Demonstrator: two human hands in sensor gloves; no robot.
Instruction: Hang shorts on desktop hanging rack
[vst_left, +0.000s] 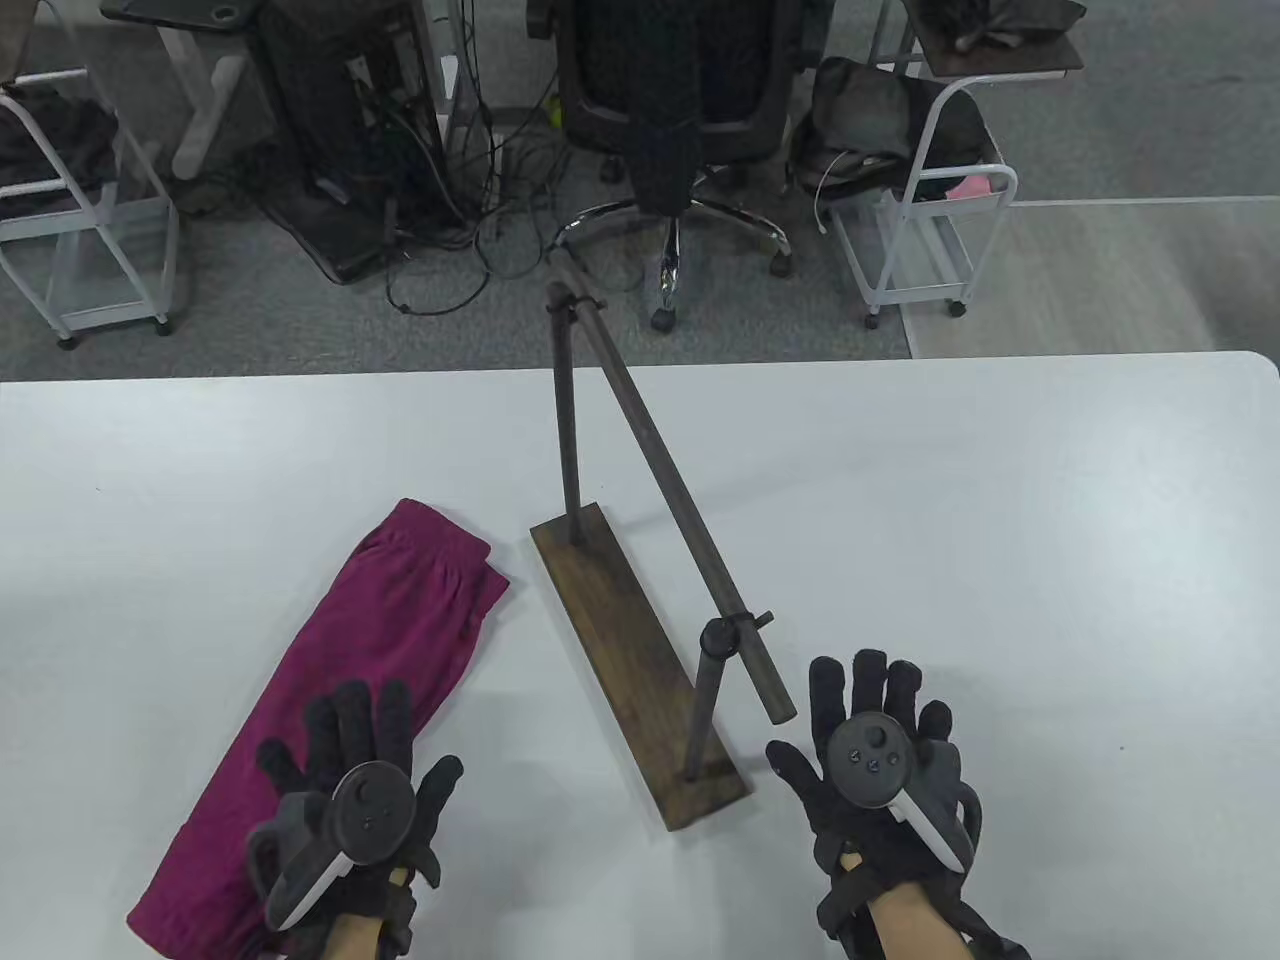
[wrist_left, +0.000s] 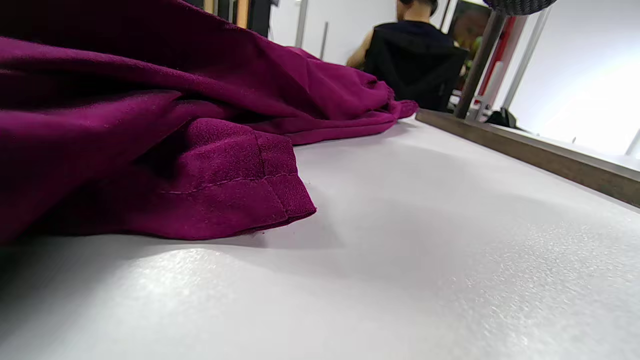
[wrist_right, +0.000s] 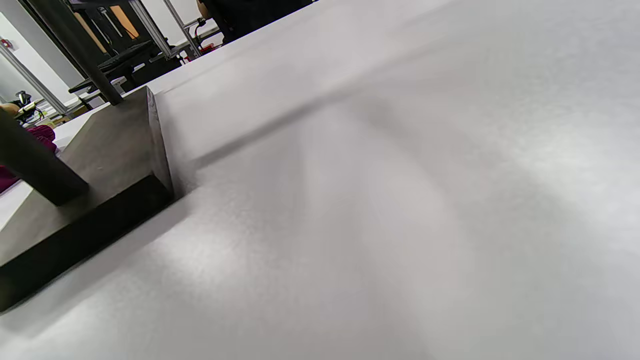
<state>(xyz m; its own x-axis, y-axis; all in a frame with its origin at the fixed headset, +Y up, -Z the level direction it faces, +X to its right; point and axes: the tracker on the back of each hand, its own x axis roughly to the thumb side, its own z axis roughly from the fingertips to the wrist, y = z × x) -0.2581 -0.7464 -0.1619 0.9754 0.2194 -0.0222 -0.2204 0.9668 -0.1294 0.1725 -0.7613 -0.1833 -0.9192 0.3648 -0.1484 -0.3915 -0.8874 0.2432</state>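
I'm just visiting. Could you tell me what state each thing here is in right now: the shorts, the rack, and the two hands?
shorts: folded lengthwise, lying flat on the table, not hung.
hanging rack: upright on its wooden base, its bar bare.
left hand: fingers spread, over the near end of the shorts, gripping nothing.
right hand: fingers spread, over bare table right of the rack, holding nothing.
table: white, carrying the shorts and rack.

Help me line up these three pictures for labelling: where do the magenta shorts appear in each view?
Table view: the shorts lie folded lower left, left of the rack, under the left hand.
Left wrist view: they fill the upper left, hem on the table.
Right wrist view: only a magenta sliver at the left edge, beyond the rack.
Shared landmark: the rack's wooden base.
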